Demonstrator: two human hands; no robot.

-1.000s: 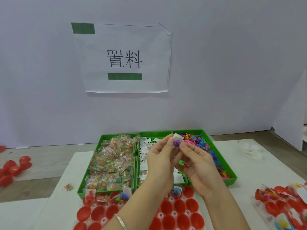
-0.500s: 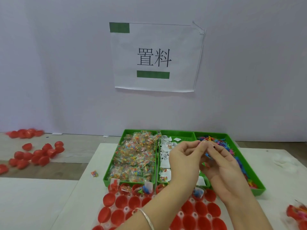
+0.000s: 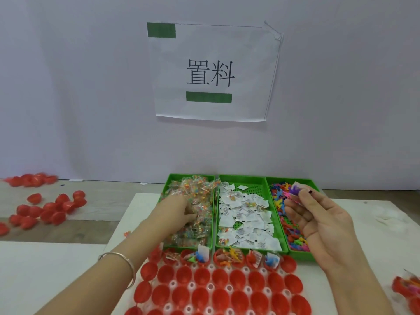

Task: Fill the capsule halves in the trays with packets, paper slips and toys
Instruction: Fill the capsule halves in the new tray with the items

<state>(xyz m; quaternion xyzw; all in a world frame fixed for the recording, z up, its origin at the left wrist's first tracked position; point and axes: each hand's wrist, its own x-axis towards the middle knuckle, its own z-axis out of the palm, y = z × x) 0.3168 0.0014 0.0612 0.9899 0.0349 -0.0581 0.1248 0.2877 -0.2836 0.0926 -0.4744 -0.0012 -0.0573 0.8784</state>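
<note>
Left hand (image 3: 179, 209) is in the packet bin (image 3: 173, 178), fingers buried among packets (image 3: 200, 192); grip cannot be determined. Right hand (image 3: 318, 223) pinches a purple toy (image 3: 295, 190) above the toy bin (image 3: 300, 254).

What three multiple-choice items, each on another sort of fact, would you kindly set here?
1. Where is the left hand? A packet bin; B slip bin; C floor.
2. What colour are the capsule halves? A blue; B red; C white.
3. What is the right hand doing? A lying flat; B gripping a capsule half; C pinching a purple toy.
A: it reaches among the packets. B: every half is red. C: it pinches the toy.
</note>
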